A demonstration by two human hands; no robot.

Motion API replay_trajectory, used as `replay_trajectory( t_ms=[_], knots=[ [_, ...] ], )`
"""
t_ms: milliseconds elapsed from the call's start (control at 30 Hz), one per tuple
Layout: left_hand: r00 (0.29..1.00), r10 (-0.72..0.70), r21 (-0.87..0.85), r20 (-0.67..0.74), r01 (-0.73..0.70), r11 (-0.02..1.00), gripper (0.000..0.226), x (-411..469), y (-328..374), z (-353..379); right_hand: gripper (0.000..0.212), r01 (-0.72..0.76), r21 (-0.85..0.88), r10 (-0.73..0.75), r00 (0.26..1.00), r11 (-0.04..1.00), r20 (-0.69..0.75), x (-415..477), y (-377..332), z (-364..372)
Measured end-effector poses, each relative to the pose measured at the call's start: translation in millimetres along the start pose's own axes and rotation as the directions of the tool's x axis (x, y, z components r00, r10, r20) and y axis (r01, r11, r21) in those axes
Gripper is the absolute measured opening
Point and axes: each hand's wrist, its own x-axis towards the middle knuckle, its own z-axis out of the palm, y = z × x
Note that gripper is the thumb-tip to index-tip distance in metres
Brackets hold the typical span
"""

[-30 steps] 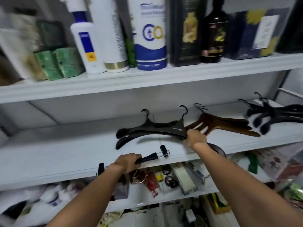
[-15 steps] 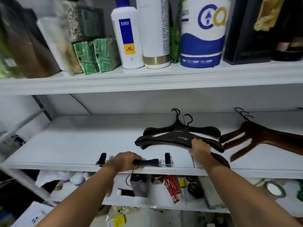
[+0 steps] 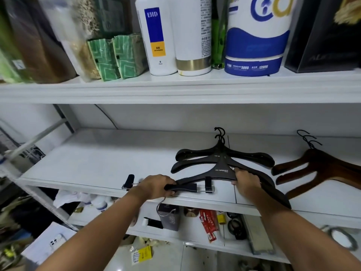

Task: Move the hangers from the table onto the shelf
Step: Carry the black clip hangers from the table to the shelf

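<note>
From the head camera, the black clip hanger with metal clips (image 3: 172, 185) now lies at the front edge of the white middle shelf (image 3: 93, 163); a moment ago it was lower. The left hand (image 3: 154, 187) is clenched around its bar. The right hand (image 3: 246, 181) presses the stacked black plastic hangers (image 3: 220, 163), fingers curled on the lowest arm.

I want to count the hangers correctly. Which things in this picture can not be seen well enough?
Head view only:
- clip hanger: its middle is hidden under the left hand.
- black hangers: stacked and overlapping; the right hand and forearm cover the front one's right end, so the count is unsure.
- brown hangers: cut off by the right edge.
- The table is outside the picture.
- Items on the lower shelf: blurred and small.
</note>
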Motion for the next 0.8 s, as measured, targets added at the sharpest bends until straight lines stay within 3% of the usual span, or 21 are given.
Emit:
replay_trajectory(
  t_ms=[167,400,600,700,800],
  knots=[
    [0.999,-0.026,0.039,0.023,0.025,0.999,0.035,3,3,3,0.034,-0.014,0.0,0.014,1.0,1.0,0.01,6,-7,2],
    [1.0,-0.029,0.03,0.004,0.029,0.999,0.032,1,2,-3,0.047,0.027,-0.148,-0.043,0.993,0.989,-0.11,9,-8,9],
    [0.985,-0.149,-0.013,-0.087,0.149,0.989,0.022,-3,-14,-11,0.047,0.013,-0.06,-0.025,0.979,0.998,-0.205,11,-23,-9],
    [0.948,-0.256,-0.118,-0.189,0.237,0.964,0.019,-3,-28,-18,0.039,0.023,0.032,-0.013,0.957,0.999,-0.29,17,-44,-30],
    [0.863,-0.423,-0.395,-0.275,0.3,0.869,0.017,0,-47,-25,0.035,0.064,0.114,-0.017,0.928,0.991,-0.371,22,-77,-55]
  ],
)
